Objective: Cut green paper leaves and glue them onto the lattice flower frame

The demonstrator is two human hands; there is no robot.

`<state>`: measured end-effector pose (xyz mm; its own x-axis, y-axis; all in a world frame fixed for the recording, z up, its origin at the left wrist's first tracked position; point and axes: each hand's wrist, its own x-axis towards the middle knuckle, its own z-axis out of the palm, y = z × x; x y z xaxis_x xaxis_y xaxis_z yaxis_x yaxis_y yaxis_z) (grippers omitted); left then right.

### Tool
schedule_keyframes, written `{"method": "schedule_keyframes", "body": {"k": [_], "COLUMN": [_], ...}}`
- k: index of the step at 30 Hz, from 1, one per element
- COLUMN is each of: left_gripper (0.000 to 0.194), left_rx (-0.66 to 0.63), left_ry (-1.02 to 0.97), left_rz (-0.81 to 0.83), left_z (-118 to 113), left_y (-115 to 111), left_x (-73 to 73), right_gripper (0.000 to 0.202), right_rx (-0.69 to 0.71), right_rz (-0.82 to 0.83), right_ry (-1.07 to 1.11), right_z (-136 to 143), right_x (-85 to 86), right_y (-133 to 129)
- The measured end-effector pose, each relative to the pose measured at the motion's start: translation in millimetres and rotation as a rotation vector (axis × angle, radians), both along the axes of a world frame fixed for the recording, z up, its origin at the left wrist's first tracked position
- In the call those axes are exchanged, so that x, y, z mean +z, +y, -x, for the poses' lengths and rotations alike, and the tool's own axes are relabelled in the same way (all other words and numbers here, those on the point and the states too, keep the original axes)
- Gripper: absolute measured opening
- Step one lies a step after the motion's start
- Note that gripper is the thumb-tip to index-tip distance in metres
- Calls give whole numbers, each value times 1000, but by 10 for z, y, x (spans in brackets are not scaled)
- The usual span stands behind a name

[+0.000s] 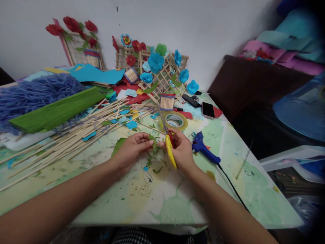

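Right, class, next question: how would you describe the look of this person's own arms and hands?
Left hand and right hand wear no gloves. Both forearms show without sleeves, and no watch, bracelet or marking is visible.

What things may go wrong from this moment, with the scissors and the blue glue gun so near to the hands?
The left hand pinches a small green piece close to the scissors in the right hand, so a cut might catch a fingertip.
The glue gun lies just beside the right hand; a brush could burn, if it is hot, which I cannot tell.
Its cord runs near the right forearm and might snag.
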<state>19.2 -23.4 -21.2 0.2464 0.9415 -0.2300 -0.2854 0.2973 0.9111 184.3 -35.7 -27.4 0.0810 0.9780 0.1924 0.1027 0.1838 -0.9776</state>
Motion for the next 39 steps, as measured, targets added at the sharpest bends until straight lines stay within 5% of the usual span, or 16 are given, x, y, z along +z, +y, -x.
{"method": "schedule_keyframes", "body": {"k": [7,11,39], "left_gripper": [20,16,7], "left_rx": [104,139,144], "left_ry": [-102,-120,-163], "left_rz": [-47,-43,-44], "left_z": [37,42,42], "left_y": [65,73,137], "left_x": [77,103,73], "right_gripper": [51,58,64], "right_rx": [-13,75,182], "right_rz": [-160,-147,-91], "right_ry": [-780,-1014,-1018], "right_z": [-184,-173,-168], "right_x": [168,241,252], "right_y": [-39,-74,-82]}}
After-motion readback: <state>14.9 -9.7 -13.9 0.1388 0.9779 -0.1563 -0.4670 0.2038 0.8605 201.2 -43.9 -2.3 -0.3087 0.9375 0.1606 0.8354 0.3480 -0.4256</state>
